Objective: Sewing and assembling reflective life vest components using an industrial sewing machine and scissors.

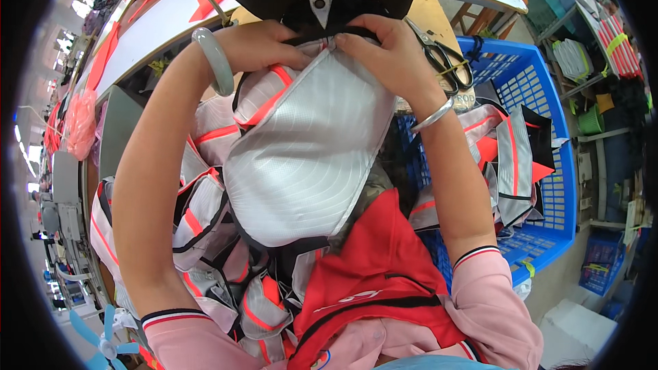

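Observation:
A silver-white fabric panel (308, 164) with black edging hangs down toward my lap. Its top edge is up against the dark sewing machine (320, 7), below the pointed metal part at the machine's front. My left hand (271, 44) is closed on the panel's upper left edge, the fingertips partly hidden by cloth. On the upper right edge, my right hand (380, 48) pinches the fabric with thumb and fingers, close to the left hand. An orange-red strip (271, 99) runs along a folded part beneath the left hand.
Several similar sewn pieces (205, 216) are heaped at my left and over my lap. Black-handled scissors (445, 62) lie right of the machine. A blue plastic basket (558, 185) at my right holds more pieces. A red apron (373, 253) covers my front.

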Demonstrator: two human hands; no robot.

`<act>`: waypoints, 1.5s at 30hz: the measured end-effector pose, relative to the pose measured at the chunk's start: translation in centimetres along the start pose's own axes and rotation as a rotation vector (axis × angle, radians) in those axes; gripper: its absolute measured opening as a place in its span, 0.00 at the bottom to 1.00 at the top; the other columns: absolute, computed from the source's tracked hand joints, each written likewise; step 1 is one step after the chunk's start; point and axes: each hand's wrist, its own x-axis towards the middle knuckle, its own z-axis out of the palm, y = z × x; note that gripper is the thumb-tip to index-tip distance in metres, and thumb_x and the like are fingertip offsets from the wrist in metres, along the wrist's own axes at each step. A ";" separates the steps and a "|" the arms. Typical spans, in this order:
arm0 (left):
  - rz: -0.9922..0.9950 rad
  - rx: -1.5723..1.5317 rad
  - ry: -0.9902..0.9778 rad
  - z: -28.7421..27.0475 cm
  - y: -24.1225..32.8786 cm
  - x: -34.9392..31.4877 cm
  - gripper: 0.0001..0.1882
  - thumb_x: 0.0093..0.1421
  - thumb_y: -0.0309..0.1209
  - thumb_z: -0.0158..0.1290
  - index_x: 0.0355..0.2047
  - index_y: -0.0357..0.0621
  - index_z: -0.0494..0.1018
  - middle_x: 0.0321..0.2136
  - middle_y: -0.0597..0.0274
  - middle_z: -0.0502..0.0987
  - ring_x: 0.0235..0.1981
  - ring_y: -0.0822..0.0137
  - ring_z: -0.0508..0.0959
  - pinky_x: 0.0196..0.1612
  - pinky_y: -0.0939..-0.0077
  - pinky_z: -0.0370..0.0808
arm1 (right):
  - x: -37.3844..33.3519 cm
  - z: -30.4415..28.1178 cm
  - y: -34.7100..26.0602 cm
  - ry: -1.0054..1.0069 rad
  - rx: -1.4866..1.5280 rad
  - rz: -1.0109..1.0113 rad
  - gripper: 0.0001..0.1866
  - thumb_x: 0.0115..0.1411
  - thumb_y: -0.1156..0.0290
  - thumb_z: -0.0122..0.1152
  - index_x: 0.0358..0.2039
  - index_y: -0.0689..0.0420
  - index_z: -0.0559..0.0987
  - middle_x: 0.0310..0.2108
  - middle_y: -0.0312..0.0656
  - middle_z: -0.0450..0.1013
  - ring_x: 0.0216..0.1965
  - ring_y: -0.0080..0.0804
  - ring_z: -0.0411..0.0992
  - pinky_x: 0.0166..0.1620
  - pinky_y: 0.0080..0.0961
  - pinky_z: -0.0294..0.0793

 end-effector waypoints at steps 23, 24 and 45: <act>0.236 0.128 -0.238 4.3 -1.3 -0.3 0.28 0.57 0.53 0.53 0.33 0.34 0.77 0.20 0.59 0.73 0.25 0.66 0.73 0.32 0.71 0.70 | -7.1 -4.6 -4.1 -0.318 -0.120 -0.243 0.16 0.51 0.64 0.64 0.38 0.60 0.79 0.33 0.42 0.76 0.34 0.40 0.74 0.39 0.29 0.72; 0.252 0.140 -0.291 5.8 -0.5 -0.8 0.28 0.57 0.53 0.53 0.31 0.33 0.76 0.19 0.59 0.73 0.24 0.65 0.73 0.29 0.70 0.70 | -8.5 -4.6 -5.1 -0.284 -0.108 -0.316 0.16 0.50 0.64 0.64 0.37 0.60 0.80 0.34 0.43 0.75 0.34 0.42 0.73 0.38 0.31 0.72; 0.326 -0.363 -0.005 26.3 -3.6 1.3 0.18 0.62 0.42 0.50 0.34 0.37 0.78 0.31 0.52 0.80 0.32 0.55 0.78 0.38 0.68 0.73 | -21.1 0.9 2.6 -0.850 -0.881 -0.156 0.10 0.53 0.68 0.55 0.33 0.59 0.77 0.30 0.48 0.75 0.29 0.40 0.76 0.29 0.35 0.74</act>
